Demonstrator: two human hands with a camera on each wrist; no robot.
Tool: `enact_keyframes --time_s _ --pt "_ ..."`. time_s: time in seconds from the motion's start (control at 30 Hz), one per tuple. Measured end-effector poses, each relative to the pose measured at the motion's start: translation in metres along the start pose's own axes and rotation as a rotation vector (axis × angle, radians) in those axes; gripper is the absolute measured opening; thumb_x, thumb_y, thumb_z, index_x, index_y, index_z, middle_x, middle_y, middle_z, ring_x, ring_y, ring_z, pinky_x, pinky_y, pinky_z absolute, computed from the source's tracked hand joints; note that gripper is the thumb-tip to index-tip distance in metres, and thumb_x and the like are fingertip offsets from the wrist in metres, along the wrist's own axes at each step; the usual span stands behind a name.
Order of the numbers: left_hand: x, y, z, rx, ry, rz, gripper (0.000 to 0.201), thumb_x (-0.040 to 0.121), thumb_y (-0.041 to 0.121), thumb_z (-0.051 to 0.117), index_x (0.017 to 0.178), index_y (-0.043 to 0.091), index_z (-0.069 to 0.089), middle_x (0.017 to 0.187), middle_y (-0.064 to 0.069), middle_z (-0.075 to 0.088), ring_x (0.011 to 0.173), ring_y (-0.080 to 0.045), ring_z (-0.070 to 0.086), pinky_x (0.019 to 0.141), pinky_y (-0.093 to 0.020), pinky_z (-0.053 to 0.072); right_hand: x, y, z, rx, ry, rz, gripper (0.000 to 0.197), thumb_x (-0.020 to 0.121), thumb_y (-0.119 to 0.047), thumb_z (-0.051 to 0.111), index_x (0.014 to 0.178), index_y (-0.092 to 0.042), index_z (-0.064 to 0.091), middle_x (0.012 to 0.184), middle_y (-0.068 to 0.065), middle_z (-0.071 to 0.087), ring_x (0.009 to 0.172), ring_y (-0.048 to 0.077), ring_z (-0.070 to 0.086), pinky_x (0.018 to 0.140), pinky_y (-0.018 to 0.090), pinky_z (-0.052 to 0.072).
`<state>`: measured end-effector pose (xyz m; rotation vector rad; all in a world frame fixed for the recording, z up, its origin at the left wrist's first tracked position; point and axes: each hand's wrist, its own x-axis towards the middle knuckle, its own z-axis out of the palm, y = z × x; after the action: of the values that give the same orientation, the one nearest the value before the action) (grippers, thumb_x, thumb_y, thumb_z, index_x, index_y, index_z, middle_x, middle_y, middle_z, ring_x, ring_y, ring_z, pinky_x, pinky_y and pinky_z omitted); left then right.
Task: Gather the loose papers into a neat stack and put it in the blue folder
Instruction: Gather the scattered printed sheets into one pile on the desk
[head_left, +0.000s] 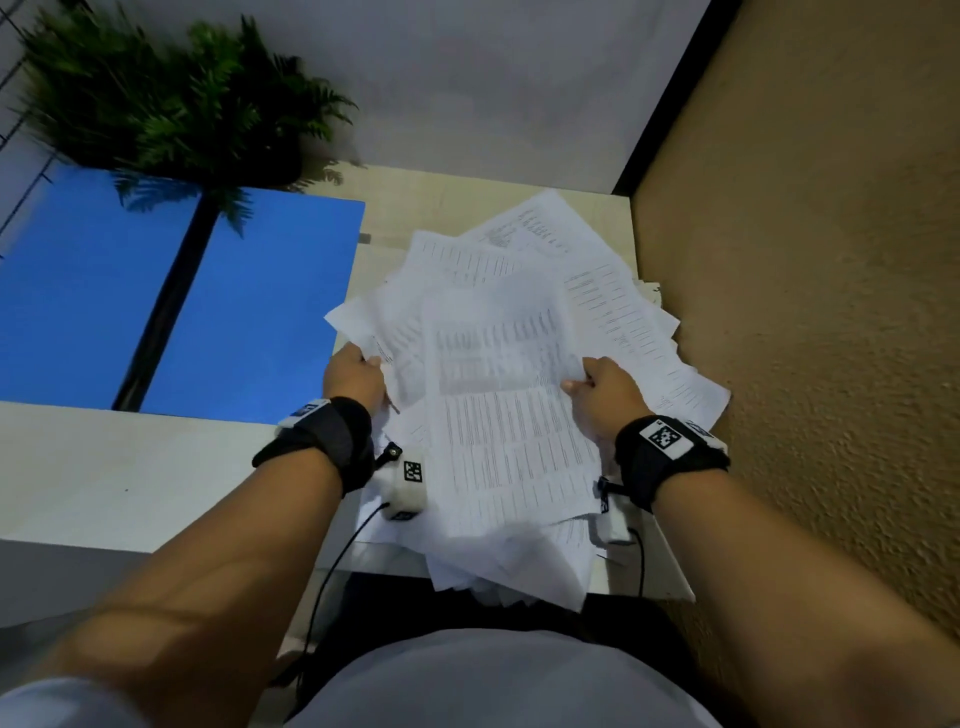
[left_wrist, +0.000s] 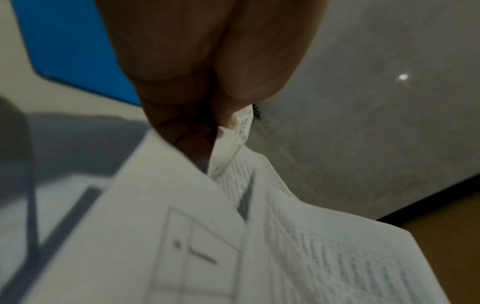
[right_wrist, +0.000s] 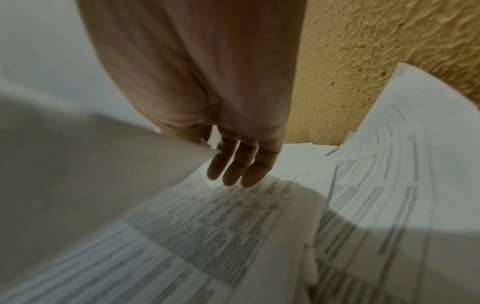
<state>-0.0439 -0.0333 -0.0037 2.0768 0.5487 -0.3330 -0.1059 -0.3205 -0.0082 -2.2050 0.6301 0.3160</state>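
Observation:
A messy fan of printed loose papers (head_left: 509, 415) lies across the right part of the white table (head_left: 104, 478), overhanging its near edge. My left hand (head_left: 358, 376) pinches the pile's left edge; in the left wrist view the fingertips (left_wrist: 228, 121) clamp a curled sheet corner above the papers (left_wrist: 311, 246). My right hand (head_left: 597, 384) grips the upper sheets at the right, thumb on top. In the right wrist view its fingers (right_wrist: 233, 170) reach under a lifted sheet, over the lower papers (right_wrist: 207, 236). The blue folder (head_left: 270, 312) lies open and flat to the left, also showing as blue folder (left_wrist: 64, 51).
A green fern-like plant (head_left: 171, 104) stands at the back left, its fronds hanging over the folder. A rough tan wall (head_left: 805, 312) closes the right side right next to the papers. A grey wall runs behind the table.

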Motion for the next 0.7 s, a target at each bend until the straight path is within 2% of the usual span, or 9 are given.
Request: enact_keyframes --time_s 0.07,0.13,0.23,0.3,0.37,0.43,0.5,0.6,0.7 --pt "0.007 -0.003 -0.004 0.074 -0.052 -0.028 0.015 0.102 0.008 0.045 0.088 0.002 0.045 0.085 -0.015 0.047 0.089 -0.025 0.045 0.075 -0.028 0.033 -0.001 0.0 -0.002 -0.134 0.069 0.004 0.04 0.091 -0.017 0.064 0.063 -0.017 0.036 0.079 0.001 0.04 0.075 0.021 0.044 0.062 0.026 0.037" --pt "0.004 -0.001 -0.005 0.075 -0.088 -0.011 0.013 0.102 0.011 0.045 0.098 -0.001 0.049 0.094 -0.017 0.051 0.094 -0.027 0.048 0.078 -0.029 0.035 -0.006 0.001 0.003 -0.296 0.05 0.032 0.029 0.09 -0.015 0.066 0.07 -0.012 0.045 0.101 0.013 0.049 0.092 0.029 0.052 0.07 0.027 0.04" --pt "-0.012 -0.001 0.008 0.012 -0.162 -0.019 0.049 0.101 0.041 0.048 0.134 0.005 0.044 0.12 -0.012 0.055 0.112 -0.031 0.054 0.093 -0.035 0.043 -0.019 0.004 0.023 -0.291 -0.015 0.013 0.023 0.092 -0.014 0.061 0.073 -0.014 0.047 0.117 0.018 0.047 0.108 0.036 0.051 0.073 0.029 0.038" --pt "-0.024 -0.008 0.021 -0.162 -0.197 -0.075 0.075 0.082 0.059 0.065 0.139 0.02 0.038 0.128 0.0 0.057 0.114 -0.027 0.058 0.099 -0.04 0.049 -0.026 0.003 0.033 -0.19 -0.037 -0.024 0.017 0.093 -0.014 0.059 0.077 -0.014 0.052 0.117 0.016 0.047 0.111 0.034 0.05 0.078 0.027 0.039" --pt "-0.031 -0.014 0.03 -0.179 -0.191 -0.07 0.082 0.067 0.051 0.081 0.134 0.026 0.04 0.129 0.0 0.061 0.115 -0.029 0.062 0.098 -0.045 0.053 -0.035 0.001 0.034 -0.103 0.054 -0.001 0.013 0.093 -0.026 0.059 0.1 -0.016 0.062 0.121 0.011 0.047 0.119 0.032 0.047 0.093 0.035 0.043" --pt "-0.026 -0.018 0.034 -0.039 -0.117 -0.03 0.067 0.077 0.025 0.08 0.134 0.015 0.047 0.13 -0.007 0.062 0.118 -0.033 0.061 0.099 -0.041 0.051 -0.044 0.005 0.026 -0.083 0.269 0.163 0.039 0.091 -0.035 0.063 0.126 -0.019 0.055 0.132 0.007 0.043 0.125 0.028 0.041 0.102 0.044 0.039" --pt "-0.019 -0.022 0.031 -0.116 -0.086 -0.05 0.052 0.083 0.011 0.075 0.131 0.01 0.057 0.129 -0.01 0.065 0.117 -0.032 0.063 0.101 -0.042 0.05 -0.049 0.015 0.019 0.056 0.441 0.392 0.061 0.086 -0.033 0.07 0.138 -0.015 0.043 0.141 0.01 0.04 0.129 0.031 0.04 0.106 0.047 0.038" --pt "-0.013 -0.031 0.023 -0.249 -0.104 -0.071 0.045 0.087 0.013 0.071 0.131 0.012 0.059 0.129 -0.009 0.066 0.117 -0.032 0.063 0.104 -0.049 0.048 -0.051 0.033 0.011 0.575 0.388 0.558 0.078 0.082 -0.031 0.073 0.144 -0.008 0.033 0.14 0.01 0.049 0.127 0.033 0.051 0.106 0.04 0.043" --pt "-0.011 -0.037 0.019 -0.194 -0.176 -0.079 0.045 0.095 0.022 0.063 0.136 0.007 0.052 0.135 -0.011 0.061 0.12 -0.032 0.059 0.108 -0.049 0.045 -0.054 0.036 0.01 0.733 0.26 0.463 0.055 0.097 -0.018 0.061 0.144 0.0 0.04 0.125 0.002 0.05 0.131 0.03 0.048 0.101 0.031 0.039"
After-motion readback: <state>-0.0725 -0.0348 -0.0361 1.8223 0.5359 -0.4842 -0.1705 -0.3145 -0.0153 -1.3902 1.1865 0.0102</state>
